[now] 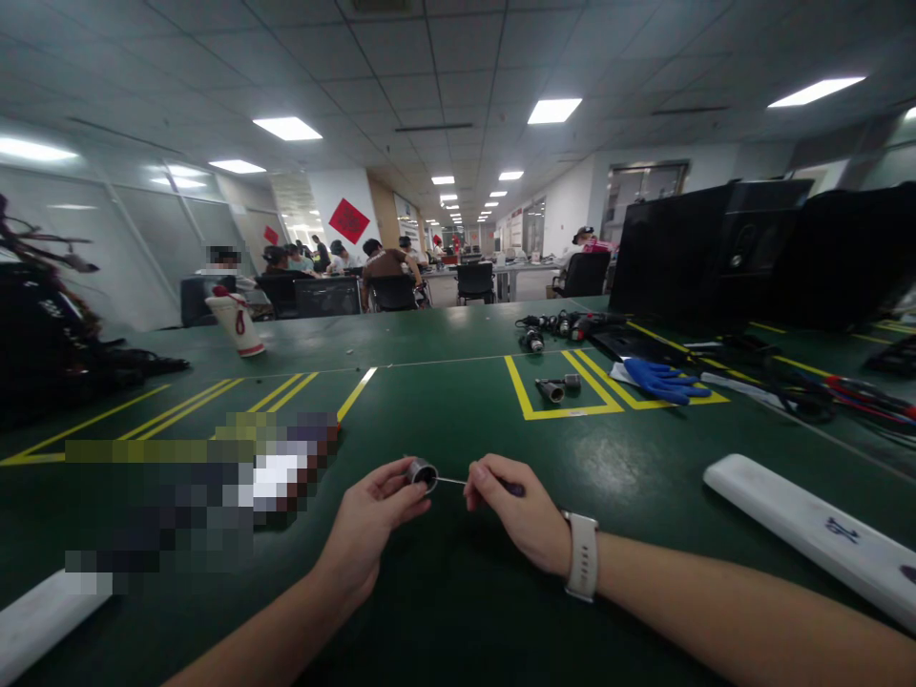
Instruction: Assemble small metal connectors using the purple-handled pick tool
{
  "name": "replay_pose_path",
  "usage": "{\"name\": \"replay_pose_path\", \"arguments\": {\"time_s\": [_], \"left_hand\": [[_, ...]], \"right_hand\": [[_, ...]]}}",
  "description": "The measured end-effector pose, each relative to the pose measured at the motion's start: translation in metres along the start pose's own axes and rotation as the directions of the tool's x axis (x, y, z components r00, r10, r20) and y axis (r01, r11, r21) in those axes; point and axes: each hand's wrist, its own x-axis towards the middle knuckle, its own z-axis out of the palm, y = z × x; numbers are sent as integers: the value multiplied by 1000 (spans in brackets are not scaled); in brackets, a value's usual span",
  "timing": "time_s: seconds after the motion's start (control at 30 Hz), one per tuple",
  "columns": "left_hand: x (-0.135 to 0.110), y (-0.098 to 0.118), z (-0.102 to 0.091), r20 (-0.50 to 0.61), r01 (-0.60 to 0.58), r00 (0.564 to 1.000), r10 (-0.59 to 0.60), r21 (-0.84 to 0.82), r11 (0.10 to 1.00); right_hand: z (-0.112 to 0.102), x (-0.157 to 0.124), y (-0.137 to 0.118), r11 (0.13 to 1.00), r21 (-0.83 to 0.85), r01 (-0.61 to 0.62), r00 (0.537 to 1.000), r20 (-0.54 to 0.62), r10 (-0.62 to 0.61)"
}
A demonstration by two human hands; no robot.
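Both your hands grip something: your left hand (pixel 379 506) pinches a hollow metal cylinder (pixel 416 469) above the green tabletop (pixel 436 410), your right hand (pixel 516 506) a dark-handled screwdriver (pixel 513 489), tip at the cylinder's opening. Beyond, metal fittings (pixel 551 390) lie near a blue glove (pixel 662 380).

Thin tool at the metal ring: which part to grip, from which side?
Grip the thin tool by its dark handle, probably from the right: the handle's end points that way, while the slim shaft points left at the metal ring in the left hand. The right hand holds it from that side.
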Motion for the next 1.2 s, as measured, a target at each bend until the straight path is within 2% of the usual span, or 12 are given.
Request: {"name": "replay_pose_path", "arguments": {"time_s": [0.23, 0.4, 0.5, 0.67, 0.8, 0.93, 1.03, 1.2], "left_hand": [[0, 1, 1, -5, 11, 1000, -11, 26, 1000], [-4, 4, 5, 27, 38, 999, -39, 22, 999], [-5, 4, 5, 18, 43, 999, -43, 20, 999], [-3, 3, 4, 13, 42, 999, -42, 1, 999], [-3, 3, 3, 11, 33, 999, -33, -5, 999], [-4, 1, 3, 22, 16, 1000, -16, 1, 1000], [-2, -1, 2, 28, 1, 1000, -1, -12, 1000], [-2, -1, 1, 43, 14, 999, -14, -9, 1000]], "right_hand": [[1, 3, 3, 956, 254, -144, 989, -5, 150], [2, 1, 2, 927, 327, -181, 983, 53, 173], [2, 1, 0, 952, 267, -151, 988, 34, 148], [1, -1, -3, 998, 21, -58, 998, -5, 58], [3, -6, -6, 992, -128, -11, 999, -36, 7], [6, -9, -8, 972, -236, 19, 1000, -3, -21], [6, -10, -8, 961, -272, 48, 999, 27, -42], [5, -9, -6, 975, -220, 39, 998, 49, -29]]}}
